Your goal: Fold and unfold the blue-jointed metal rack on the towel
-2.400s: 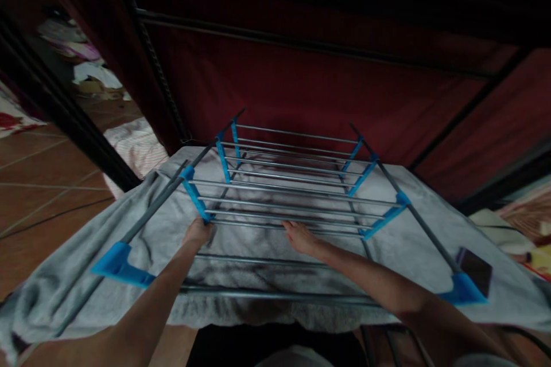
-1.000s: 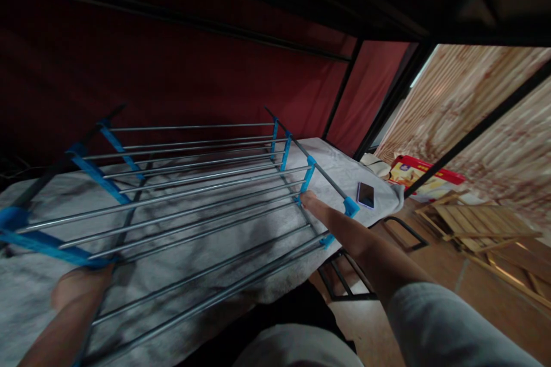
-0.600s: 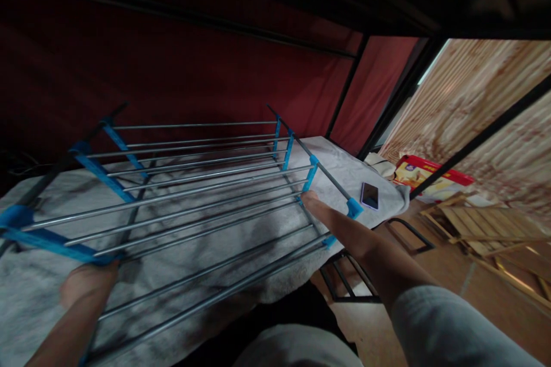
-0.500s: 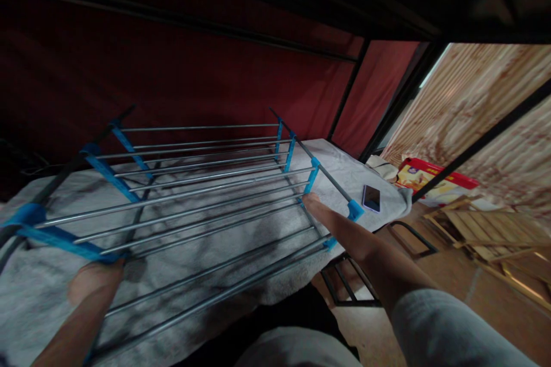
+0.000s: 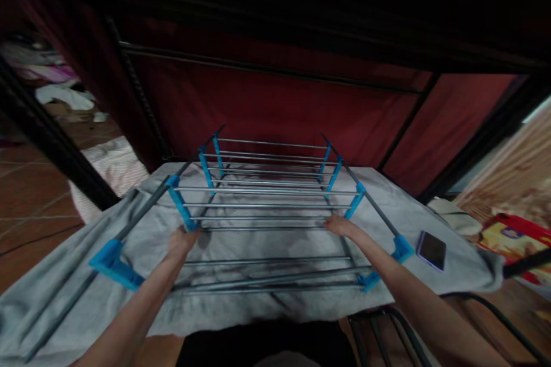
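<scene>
- Your left hand (image 5: 183,238) appears closed around the lower end of the left blue bracket (image 5: 181,205) of the rack (image 5: 267,190); fingertips hidden.
- Your right hand (image 5: 342,225) appears curled onto the bar ends of the same tier, just below the right blue bracket (image 5: 355,202); how firmly, you cannot tell from this view.
- Position: the rack rests on the grey blanket (image 5: 465,266), its tiers running away from you toward the red curtain (image 5: 279,106) behind it. The phone (image 5: 433,250) lies on the blanket just beside the rack's near right corner.
- Handling, judged: thin tubes, probably hollow, so light for its bulk. Each bar should be stiff; the whole frame may skew at its blue joints.
- Surface, judged: smooth bars could slip or turn under your fingers. Brackets look easier to grip, though plastic may crack if twisted.
- Hold, judged: take both brackets of one tier and load them evenly; the soft blanket gives the rack poor footing.
- Obscured: your forearms cover parts of the rack's near end. Its near cross tubes (image 5: 269,261) run partly behind your left arm, so their seating there cannot be checked.
- Hard to read: the rack's far rail tips are dim; contact with the curtain uncertain. The red box (image 5: 516,241), right of the rack, is cut off by the view's edge.
</scene>
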A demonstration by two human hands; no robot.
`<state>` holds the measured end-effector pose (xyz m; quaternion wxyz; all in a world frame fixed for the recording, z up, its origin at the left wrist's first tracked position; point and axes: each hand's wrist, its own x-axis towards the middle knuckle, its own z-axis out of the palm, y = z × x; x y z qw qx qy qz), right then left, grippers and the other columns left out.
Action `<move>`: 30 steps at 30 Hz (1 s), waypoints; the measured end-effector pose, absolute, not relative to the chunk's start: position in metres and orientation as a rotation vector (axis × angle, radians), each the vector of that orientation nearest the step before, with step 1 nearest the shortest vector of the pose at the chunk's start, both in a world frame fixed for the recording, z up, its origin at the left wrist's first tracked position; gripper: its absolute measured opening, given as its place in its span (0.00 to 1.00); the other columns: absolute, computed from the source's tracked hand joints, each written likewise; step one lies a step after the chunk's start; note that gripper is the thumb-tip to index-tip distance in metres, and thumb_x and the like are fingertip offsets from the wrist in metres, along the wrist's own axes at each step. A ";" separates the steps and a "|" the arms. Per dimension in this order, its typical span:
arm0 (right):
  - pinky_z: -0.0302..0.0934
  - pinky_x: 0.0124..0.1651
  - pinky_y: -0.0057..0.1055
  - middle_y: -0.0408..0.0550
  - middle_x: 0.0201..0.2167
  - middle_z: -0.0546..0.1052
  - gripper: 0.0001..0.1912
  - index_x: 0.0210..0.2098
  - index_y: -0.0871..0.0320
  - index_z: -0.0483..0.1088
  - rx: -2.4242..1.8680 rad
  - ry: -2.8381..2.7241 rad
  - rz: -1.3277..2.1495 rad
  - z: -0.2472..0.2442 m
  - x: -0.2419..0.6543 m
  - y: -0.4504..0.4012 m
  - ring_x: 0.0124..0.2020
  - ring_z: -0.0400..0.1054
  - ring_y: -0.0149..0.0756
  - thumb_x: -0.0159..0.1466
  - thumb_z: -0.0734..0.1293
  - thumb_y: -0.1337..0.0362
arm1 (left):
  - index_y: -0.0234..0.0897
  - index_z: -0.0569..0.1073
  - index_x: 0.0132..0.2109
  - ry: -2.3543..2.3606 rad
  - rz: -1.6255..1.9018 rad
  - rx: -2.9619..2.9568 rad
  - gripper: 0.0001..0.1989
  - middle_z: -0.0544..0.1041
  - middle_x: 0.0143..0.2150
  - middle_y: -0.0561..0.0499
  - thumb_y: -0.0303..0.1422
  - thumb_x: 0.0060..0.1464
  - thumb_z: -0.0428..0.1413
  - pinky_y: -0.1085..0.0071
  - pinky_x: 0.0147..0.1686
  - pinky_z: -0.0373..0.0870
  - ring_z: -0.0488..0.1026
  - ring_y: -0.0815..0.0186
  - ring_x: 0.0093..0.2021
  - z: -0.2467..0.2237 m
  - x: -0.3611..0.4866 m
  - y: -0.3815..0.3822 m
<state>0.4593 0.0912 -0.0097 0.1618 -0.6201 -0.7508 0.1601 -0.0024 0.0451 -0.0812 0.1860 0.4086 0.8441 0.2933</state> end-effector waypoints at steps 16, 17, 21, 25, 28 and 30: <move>0.70 0.50 0.36 0.52 0.53 0.78 0.18 0.56 0.50 0.73 -1.101 -2.767 0.054 -0.059 0.377 -0.045 0.47 0.77 0.42 0.72 0.58 0.64 | 0.43 0.68 0.55 2.413 1.910 1.010 0.19 0.73 0.55 0.41 0.42 0.58 0.54 0.53 0.55 0.74 0.74 0.52 0.55 -0.099 0.063 -0.152; 0.70 0.49 0.35 0.52 0.52 0.79 0.17 0.55 0.49 0.74 -1.088 -2.774 0.031 -0.059 0.377 -0.044 0.46 0.77 0.42 0.72 0.58 0.64 | 0.42 0.66 0.56 2.413 1.937 0.889 0.22 0.72 0.57 0.40 0.43 0.57 0.54 0.54 0.55 0.74 0.73 0.52 0.56 -0.098 0.054 -0.149; 0.71 0.41 0.35 0.52 0.52 0.78 0.18 0.54 0.48 0.73 -1.064 -2.797 -0.060 -0.067 0.380 -0.043 0.43 0.77 0.42 0.71 0.58 0.67 | 0.38 0.67 0.58 2.237 1.964 0.659 0.27 0.76 0.55 0.40 0.48 0.57 0.54 0.56 0.59 0.71 0.74 0.53 0.57 -0.088 0.022 -0.136; 0.70 0.38 0.35 0.52 0.52 0.78 0.18 0.53 0.47 0.73 -1.061 -2.776 -0.123 -0.078 0.381 -0.046 0.42 0.78 0.42 0.71 0.57 0.67 | 0.34 0.73 0.51 2.065 1.935 0.722 0.32 0.80 0.49 0.42 0.58 0.60 0.47 0.59 0.60 0.70 0.76 0.52 0.53 -0.085 0.002 -0.122; 0.70 0.38 0.35 0.52 0.51 0.78 0.17 0.53 0.48 0.72 -1.045 -2.720 -0.126 -0.081 0.382 -0.046 0.40 0.77 0.41 0.71 0.57 0.67 | 0.31 0.76 0.41 1.949 1.809 0.728 0.36 0.81 0.37 0.41 0.60 0.60 0.41 0.58 0.53 0.73 0.78 0.52 0.45 -0.086 -0.006 -0.110; 0.69 0.38 0.35 0.51 0.49 0.78 0.16 0.52 0.49 0.72 -1.010 -2.691 -0.136 -0.081 0.383 -0.045 0.38 0.77 0.40 0.71 0.57 0.69 | 0.33 0.77 0.37 1.952 1.752 0.740 0.35 0.79 0.32 0.43 0.57 0.62 0.38 0.60 0.49 0.73 0.77 0.54 0.39 -0.085 -0.008 -0.103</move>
